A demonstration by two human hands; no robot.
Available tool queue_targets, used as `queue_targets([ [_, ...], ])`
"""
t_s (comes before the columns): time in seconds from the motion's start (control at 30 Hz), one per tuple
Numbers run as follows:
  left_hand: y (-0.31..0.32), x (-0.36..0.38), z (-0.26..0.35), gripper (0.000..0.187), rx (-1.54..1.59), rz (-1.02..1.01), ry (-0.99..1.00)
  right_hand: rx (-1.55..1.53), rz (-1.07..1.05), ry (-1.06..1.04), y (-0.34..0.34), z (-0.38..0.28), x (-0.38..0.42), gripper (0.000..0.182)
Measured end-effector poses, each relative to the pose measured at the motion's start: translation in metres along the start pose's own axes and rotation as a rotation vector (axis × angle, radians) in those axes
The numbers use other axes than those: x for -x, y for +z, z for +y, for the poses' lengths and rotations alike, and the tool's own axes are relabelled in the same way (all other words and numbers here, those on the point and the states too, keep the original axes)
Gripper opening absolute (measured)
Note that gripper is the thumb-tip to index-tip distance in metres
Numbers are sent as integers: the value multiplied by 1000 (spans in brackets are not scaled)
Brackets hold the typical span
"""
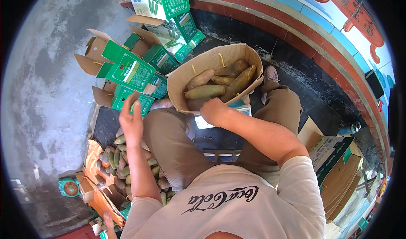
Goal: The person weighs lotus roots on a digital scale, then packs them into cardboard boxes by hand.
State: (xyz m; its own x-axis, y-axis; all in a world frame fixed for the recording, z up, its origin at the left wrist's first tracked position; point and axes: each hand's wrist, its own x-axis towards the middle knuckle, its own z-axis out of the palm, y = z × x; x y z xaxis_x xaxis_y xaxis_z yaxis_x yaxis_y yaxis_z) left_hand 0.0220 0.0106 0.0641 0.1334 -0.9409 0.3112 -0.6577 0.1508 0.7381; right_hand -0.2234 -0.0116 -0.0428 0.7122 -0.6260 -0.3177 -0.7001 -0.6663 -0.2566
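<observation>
Your open carton (177, 87) sits at twelve o'clock, with long green-brown vegetables (206, 92) lying inside. Your right hand (215, 111) is at its near rim, fingers bent inward; you can't tell from here whether they pinch the cardboard or something within. The scale (246, 111) shows under the carton's near side, between your knees. At nine o'clock your left hand (131, 120) is raised with fingers parted, gripping nothing. Farther out, green boxes (132, 72) stand at ten to eleven, a heap of similar vegetables (122, 167) lies around eight, and folded cardboard (342, 182) rests at four.
</observation>
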Motion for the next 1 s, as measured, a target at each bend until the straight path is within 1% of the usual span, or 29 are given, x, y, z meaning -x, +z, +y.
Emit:
queue_targets([
  [0.1, -23, 18, -42, 26, 133, 136, -155, 1, -26, 8, 0, 0, -3, 20],
  [0.2, -37, 52, -109, 26, -49, 150, -236, -6, -38, 23, 4, 1, -7, 19],
  [0.3, -35, 105, -173, 25, -337, 20, -315, -44, -69, 32, 8, 6, -10, 18],
  [0.37, -27, 139, -193, 25, -514, -57, -438, -51, -75, 43, 12, 11, -13, 17],
  [0.43, -19, 186, -248, 25, -507, -142, -601, -32, -57, 57, 20, 14, -17, 17],
  [0.47, -15, 203, -256, 27, -538, -206, -689, -24, -46, 54, 20, 14, -18, 17],
  [0.57, 1, 253, -271, 29, -658, -279, -879, -11, -28, 55, 22, 13, -18, 18],
  [0.6, 2, 266, -268, 31, -632, -312, -945, -5, -28, 62, 23, 15, -19, 19],
  [0.67, 12, 296, -278, 34, -735, -410, -1071, 3, -20, 62, 24, 17, -21, 18],
  [0.7, 16, 310, -282, 36, -786, -468, -1131, 1, -13, 59, 24, 17, -21, 18],
  [0.73, 15, 314, -278, 45, -706, -529, -1206, -3, -5, 58, 23, 16, -20, 18],
  [0.83, 23, 332, -266, 52, -715, -578, -1162, -20, 12, 34, 21, 15, -19, 21],
  [0.87, 26, 334, -261, 55, -720, -592, -1151, -26, -1, 41, 25, 18, -21, 23],
  [0.93, 26, 326, -246, 60, -734, -620, -1125, -39, 3, 48, 21, 16, -22, 21],
  [1.0, 29, 325, -247, 63, -753, -604, -1157, -63, 11, 47, 27, 20, -22, 22],
])
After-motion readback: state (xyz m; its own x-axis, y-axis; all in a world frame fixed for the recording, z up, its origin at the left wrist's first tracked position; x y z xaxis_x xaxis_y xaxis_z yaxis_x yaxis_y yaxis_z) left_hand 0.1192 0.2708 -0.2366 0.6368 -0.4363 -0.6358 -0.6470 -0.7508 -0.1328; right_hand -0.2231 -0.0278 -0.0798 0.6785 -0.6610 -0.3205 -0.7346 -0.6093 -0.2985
